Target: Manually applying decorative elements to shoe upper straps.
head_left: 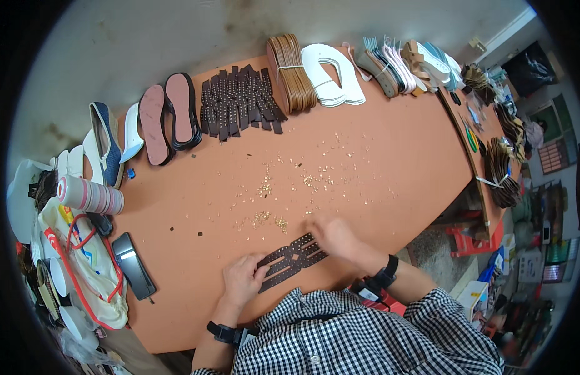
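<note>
A dark brown slotted shoe upper strap (294,257) lies flat and slanted on the table in front of me, with rows of small gold studs along its bands. My left hand (242,276) grips its left end between thumb and fingers. Over the strap's right end is my right hand (335,237), its fingers drawn together and slightly blurred; what they hold, if anything, is too small to make out. Just beyond the strap lie loose gold studs (281,224), in small heaps and scattered farther back.
Studded dark straps (240,103) are piled at the back, beside pink-topped soles (154,119), a brown bundle (292,75) and white cutouts (330,94). A phone (134,265), striped cylinder (93,195) and cloth bag (96,269) sit left. Scissors (471,139) lie on the right-hand table.
</note>
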### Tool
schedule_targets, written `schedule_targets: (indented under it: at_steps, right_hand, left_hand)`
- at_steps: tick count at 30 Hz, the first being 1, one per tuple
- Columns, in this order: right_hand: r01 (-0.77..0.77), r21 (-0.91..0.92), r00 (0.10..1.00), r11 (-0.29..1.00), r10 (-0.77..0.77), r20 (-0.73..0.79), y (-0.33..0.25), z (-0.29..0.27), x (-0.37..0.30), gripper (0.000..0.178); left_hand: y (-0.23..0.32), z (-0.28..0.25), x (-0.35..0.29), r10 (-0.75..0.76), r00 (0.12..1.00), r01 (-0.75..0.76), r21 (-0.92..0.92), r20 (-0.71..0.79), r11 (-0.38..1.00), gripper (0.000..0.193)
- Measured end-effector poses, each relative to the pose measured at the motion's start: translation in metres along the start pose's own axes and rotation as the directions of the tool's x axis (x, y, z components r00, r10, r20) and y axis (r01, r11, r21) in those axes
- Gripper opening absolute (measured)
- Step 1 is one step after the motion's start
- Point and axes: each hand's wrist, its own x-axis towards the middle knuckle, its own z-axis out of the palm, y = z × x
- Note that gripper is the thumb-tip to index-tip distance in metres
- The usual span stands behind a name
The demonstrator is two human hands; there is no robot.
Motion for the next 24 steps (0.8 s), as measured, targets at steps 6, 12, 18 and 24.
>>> schedule_targets:
  at_steps: [6,12,18,24]
  right_hand:
    - [-0.17,-0.07,0.887,0.983,0.122,-0.445,0.053,-0.017,0.035,0.013]
    - [-0.12,-0.193,0.951,0.974,0.057,-0.303,0.044,-0.032,0.047,0.012]
    - [-0.03,-0.359,0.969,0.933,-0.061,-0.241,0.043,-0.035,0.05,0.012]
    - [-0.09,-0.511,0.996,0.855,0.064,-0.069,0.037,-0.033,0.057,0.012]
  left_hand:
    - [-0.001,0.0,0.0,0.015,1.0,-0.015,0.028,-0.01,0.999,0.021]
    - [0.001,0.0,0.0,0.038,0.998,-0.037,0.019,-0.045,0.999,0.02]
    - [0.002,0.0,-0.001,0.053,0.997,-0.052,0.023,-0.052,0.998,0.02]
    - [0.002,0.0,-0.004,0.002,1.0,-0.001,0.054,-0.022,0.999,0.02]
